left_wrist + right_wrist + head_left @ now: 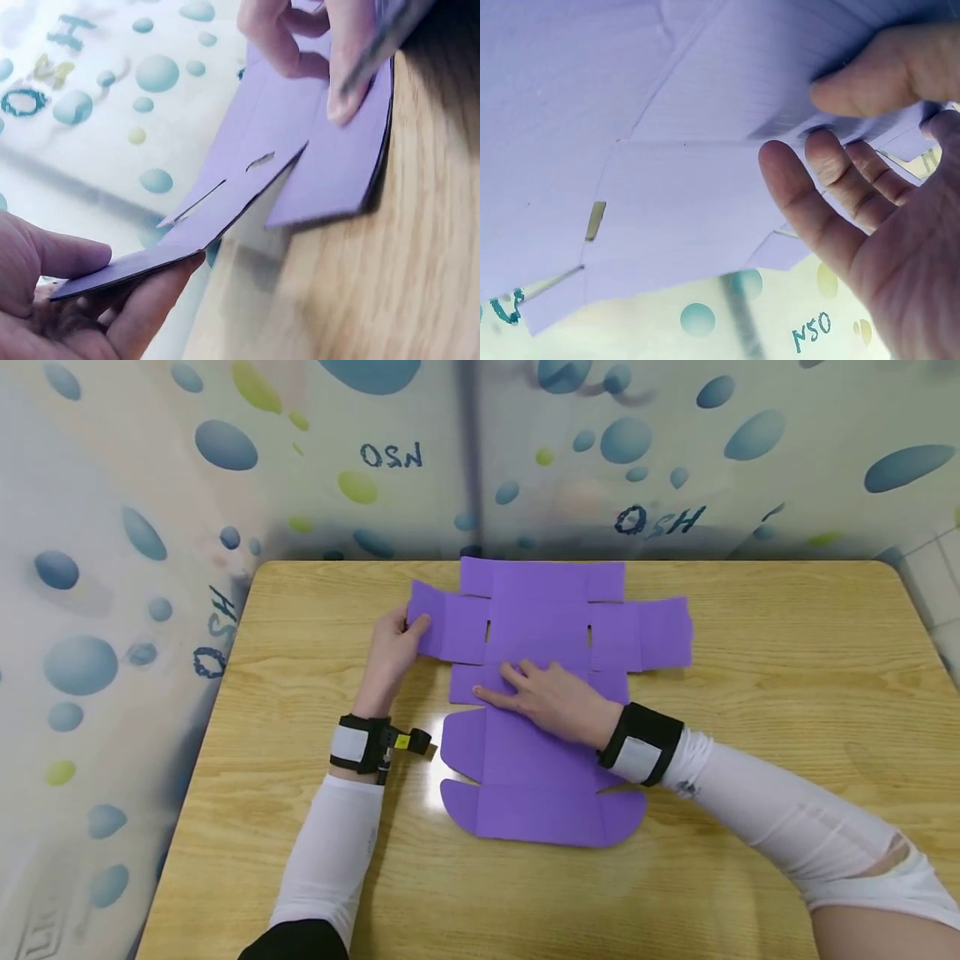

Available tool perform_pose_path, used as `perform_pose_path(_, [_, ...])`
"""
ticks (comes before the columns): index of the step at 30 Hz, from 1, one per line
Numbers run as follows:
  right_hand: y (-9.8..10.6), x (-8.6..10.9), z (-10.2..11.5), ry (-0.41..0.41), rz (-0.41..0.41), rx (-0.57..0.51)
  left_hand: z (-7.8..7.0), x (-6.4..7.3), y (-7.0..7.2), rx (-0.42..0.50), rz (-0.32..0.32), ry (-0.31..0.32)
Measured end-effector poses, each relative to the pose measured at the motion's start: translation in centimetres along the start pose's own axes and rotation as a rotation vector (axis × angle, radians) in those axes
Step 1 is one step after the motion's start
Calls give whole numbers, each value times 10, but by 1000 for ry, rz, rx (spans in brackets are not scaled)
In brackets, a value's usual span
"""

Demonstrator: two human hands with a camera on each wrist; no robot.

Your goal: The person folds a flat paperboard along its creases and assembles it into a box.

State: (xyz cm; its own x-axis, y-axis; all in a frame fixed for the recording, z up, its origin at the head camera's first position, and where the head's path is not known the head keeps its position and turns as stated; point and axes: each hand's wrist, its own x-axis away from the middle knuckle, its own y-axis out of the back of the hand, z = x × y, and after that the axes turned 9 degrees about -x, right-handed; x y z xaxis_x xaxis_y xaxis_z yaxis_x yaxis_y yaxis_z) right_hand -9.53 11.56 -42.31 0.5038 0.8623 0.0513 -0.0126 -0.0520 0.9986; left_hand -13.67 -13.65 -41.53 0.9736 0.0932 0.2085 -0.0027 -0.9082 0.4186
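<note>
A flat purple cardboard box blank [536, 631] with creased flaps and slots lies unfolded on the wooden table. My left hand [393, 647] pinches its left outer flap [427, 622], thumb on top and fingers underneath. In the left wrist view that flap [139, 264] is lifted and bent up from the tabletop. Across the middle of the blank, my right hand [551, 697] rests with its fingers spread, touching the panel near a crease. Seen from the right wrist, the right fingers [806, 202] are extended over the purple surface.
The wooden table [787, 710] extends to both sides of the blank. Behind it hangs a pale curtain [480, 452] with blue and green spots. Each wrist wears a black strap; a small black piece with a yellow label [405, 741] sticks out from the left one.
</note>
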Motion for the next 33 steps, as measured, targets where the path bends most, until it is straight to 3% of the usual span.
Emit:
perform_pose_path(7, [-5,-1,0,-2,-19,-11,-8,21,-4,-43,-10,-122])
perform_pose_path(10, [-5,-1,0,-8,-13,-14,-7,29,-5,-71,15,-139])
perform_pose_path(17, [-5,0,1,-34,10,-41,-1,43,-7,-291,29,-221])
perform_pose_path(27, [-3,2,-2,-51,6,-73,0,56,-16,-284,10,-302])
perform_pose_path(33, [6,12,-6,-126,103,-216,2,58,-20,-318,-25,-331])
